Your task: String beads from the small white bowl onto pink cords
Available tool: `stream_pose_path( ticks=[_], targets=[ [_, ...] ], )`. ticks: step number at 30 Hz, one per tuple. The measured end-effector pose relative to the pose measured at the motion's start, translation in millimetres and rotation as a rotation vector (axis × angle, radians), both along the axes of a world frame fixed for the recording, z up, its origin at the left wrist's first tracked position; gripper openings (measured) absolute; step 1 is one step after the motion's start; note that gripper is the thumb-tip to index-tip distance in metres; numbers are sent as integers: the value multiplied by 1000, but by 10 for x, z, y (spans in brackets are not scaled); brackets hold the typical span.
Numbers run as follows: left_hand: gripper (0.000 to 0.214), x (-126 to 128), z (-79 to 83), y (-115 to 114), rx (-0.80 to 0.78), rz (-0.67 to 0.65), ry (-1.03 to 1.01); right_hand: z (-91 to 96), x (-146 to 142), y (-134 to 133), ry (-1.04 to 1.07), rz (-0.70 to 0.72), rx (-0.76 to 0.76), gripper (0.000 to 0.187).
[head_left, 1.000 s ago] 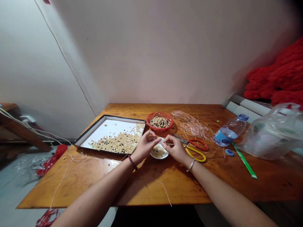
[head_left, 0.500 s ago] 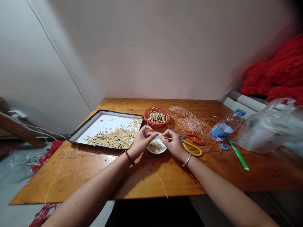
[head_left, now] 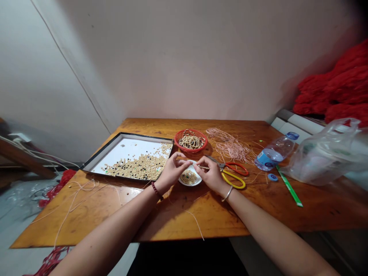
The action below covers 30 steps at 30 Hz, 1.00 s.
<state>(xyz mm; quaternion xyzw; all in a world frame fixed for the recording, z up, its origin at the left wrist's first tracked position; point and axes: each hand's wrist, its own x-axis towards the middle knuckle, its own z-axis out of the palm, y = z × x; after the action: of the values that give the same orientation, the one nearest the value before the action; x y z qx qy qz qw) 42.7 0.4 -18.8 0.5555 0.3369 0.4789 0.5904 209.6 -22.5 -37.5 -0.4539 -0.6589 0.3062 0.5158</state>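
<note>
- The fingers of our right hand (head_left: 212,180) are pinched closed on a short strand of pale round beads (head_left: 204,167), which lies level between the hands, just above a dish.
- The fingers of our left hand (head_left: 172,171) curl inward, their tips close to the strand's 9 o'clock end; whether they grip anything is too small to tell. Held this way, the strand seems steadied by both hands.
- At 6 o'clock from the fingertips, a small round white dish (head_left: 188,184) holds a little heap of pale and dark beads, apparently set close for a short reach.
- At 9 o'clock, a shallow white rectangular tray with a black rim (head_left: 143,137) carries many more loose beads.
- At 12 o'clock, a round red plastic basket (head_left: 191,152) holds coiled bead strings.
- At 1 o'clock lies a tangle of thin pink cord (head_left: 230,145).
- At 3 o'clock, steel scissors with red and yellow loop handles (head_left: 233,183) lie near our right hand, and a clear plastic water bottle with a blue label (head_left: 274,155) lies farther out, all on a varnished orange-brown wooden tabletop (head_left: 184,218).
</note>
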Motion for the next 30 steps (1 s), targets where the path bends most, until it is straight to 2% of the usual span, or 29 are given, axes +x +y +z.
stream_pose_path(
  ticks=[5,17,25,30],
  targets=[
    [39,-1,6,1,9,7,33,4,-7,-8,-6,8,-2,15],
    [31,-1,-35,5,151,20,151,-23,5,-30,34,75,59,7],
    [29,-13,-27,-59,320,65,423,-76,7,9,101,78,53,12],
    [30,-12,-18,-97,358,29,499,-82,-6,47,196,106,16,15]
  ],
)
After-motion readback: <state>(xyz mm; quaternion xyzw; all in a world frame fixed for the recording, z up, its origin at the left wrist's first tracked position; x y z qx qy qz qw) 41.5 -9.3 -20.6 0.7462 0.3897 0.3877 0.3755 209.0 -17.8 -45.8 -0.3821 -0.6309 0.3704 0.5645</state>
